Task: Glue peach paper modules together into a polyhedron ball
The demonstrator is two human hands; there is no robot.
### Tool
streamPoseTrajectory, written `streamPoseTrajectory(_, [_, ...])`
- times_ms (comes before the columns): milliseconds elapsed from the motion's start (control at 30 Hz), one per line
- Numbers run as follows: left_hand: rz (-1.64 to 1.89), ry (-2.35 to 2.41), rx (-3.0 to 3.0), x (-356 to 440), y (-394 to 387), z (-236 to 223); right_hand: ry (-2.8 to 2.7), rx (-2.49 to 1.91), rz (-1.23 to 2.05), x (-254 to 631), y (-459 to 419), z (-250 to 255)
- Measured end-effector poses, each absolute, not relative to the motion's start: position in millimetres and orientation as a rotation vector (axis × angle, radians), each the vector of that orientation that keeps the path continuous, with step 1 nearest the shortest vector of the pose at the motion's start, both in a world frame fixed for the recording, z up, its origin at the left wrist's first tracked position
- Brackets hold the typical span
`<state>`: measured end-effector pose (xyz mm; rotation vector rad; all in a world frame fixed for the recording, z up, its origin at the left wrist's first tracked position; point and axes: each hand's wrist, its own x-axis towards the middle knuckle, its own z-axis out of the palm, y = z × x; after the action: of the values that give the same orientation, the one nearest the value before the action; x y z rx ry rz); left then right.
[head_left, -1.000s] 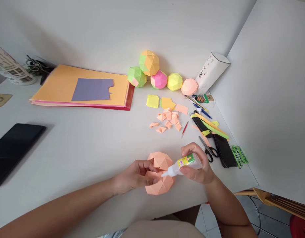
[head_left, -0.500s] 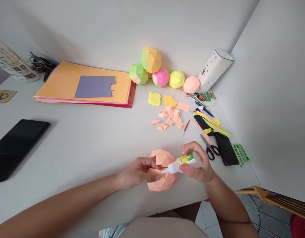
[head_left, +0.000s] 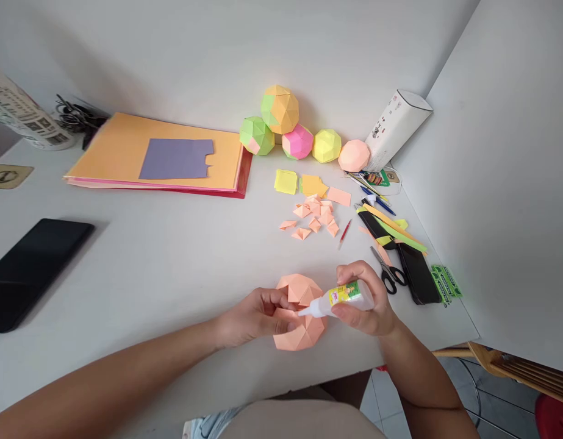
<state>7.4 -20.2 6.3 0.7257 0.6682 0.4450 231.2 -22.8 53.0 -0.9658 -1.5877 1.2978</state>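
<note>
A peach folded-paper ball (head_left: 304,289), partly built and gapped on its left side, is pinched between the thumb and fingers of my left hand (head_left: 258,317). My right hand (head_left: 366,305) is closed around a clear glue bottle (head_left: 343,297) with a yellow and green label. The bottle is tilted, its white nozzle pointing left at the gap in the ball; whether the tip touches the paper I cannot tell. Beyond the ball lie several small folded peach paper pieces (head_left: 314,213) in a loose heap. The inside of the ball is mostly hidden.
Finished paper balls (head_left: 280,110) line the wall. Scissors (head_left: 390,274), a black phone (head_left: 416,274) and a red pen refill (head_left: 344,234) lie to the right. A paper stack (head_left: 111,152) and a large black phone (head_left: 38,268) are on the left. Sticky notes (head_left: 285,182) lie behind the pieces.
Almost nothing differs. Both hands keep the same hold, with the glue nozzle still at the ball's gap. The whole view has shifted very slightly.
</note>
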Motion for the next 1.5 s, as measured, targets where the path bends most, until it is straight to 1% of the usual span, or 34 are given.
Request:
streamPoseTrajectory(100, [0.449, 0.645, 0.706, 7.7, -19.6, 8.5, -1.614, -0.941, 1.32, 233.2, -23.3, 53.4])
streamPoseTrajectory(267, [0.447, 0.649, 0.684, 8.7, -19.0, 11.2, -1.667, -0.918, 1.243, 233.3, -23.7, 53.8])
streamPoseTrajectory(433, [0.461, 0.669, 0.673, 8.3, -18.9, 8.0, -1.654, -0.868, 1.249, 232.2, -23.3, 53.1])
streamPoseTrajectory(633, [0.442, 0.598, 0.726, 6.4, -19.8, 6.8, -1.667, -0.909, 1.28, 234.6, -23.0, 54.2])
streamPoseTrajectory(833, [0.458, 0.673, 0.676, 7.7, -19.7, 6.4, -1.596, -0.919, 1.344, 234.3, -23.6, 51.8])
streamPoseTrajectory(1500, [0.456, 0.68, 0.694, 7.3, -19.5, 8.0, -1.666, -0.942, 1.26, 233.6, -22.9, 55.0])
